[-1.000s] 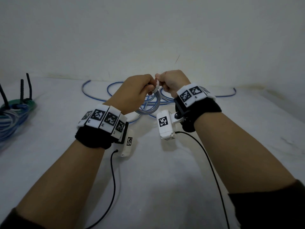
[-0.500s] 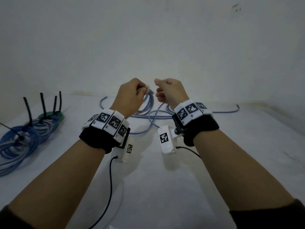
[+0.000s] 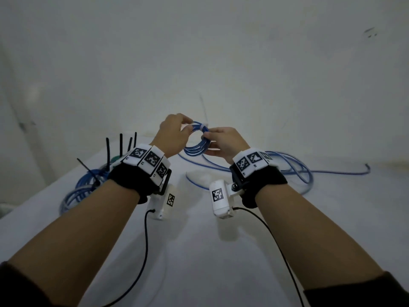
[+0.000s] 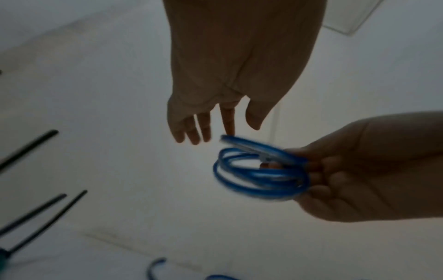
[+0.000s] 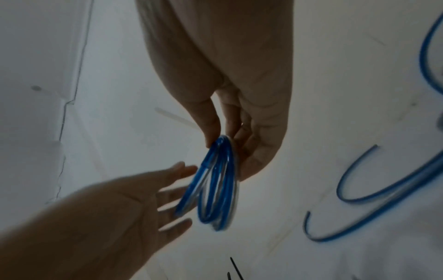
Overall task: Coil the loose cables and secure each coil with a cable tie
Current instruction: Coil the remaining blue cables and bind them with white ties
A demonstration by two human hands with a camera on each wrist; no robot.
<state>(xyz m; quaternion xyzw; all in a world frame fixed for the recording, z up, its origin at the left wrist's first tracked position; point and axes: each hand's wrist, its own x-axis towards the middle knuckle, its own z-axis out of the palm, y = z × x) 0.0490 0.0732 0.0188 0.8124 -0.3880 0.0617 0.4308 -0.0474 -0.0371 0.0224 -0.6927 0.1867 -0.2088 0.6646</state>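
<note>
A small coil of blue cable (image 3: 195, 149) hangs in the air above the white table (image 3: 199, 251). A pale cable tie (image 3: 203, 125) is wrapped round its top, and the tie's thin tail (image 5: 175, 117) sticks out. My right hand (image 3: 221, 142) pinches the coil (image 5: 215, 189) between thumb and fingers at its right side. My left hand (image 3: 174, 134) is at the coil's left with its fingers (image 4: 203, 130) straight. One fingertip is at the coil's (image 4: 258, 174) upper edge, and nothing is gripped.
Tied blue coils (image 3: 88, 185) with upright black tie tails (image 3: 121, 145) lie at the left of the table. Loose blue cable (image 3: 287, 167) sprawls behind and to the right of my hands. A white wall stands close behind.
Both hands have risen from the table. The left hand, earlier closed round the coil, has straightened its fingers. The right hand now holds the coil.
</note>
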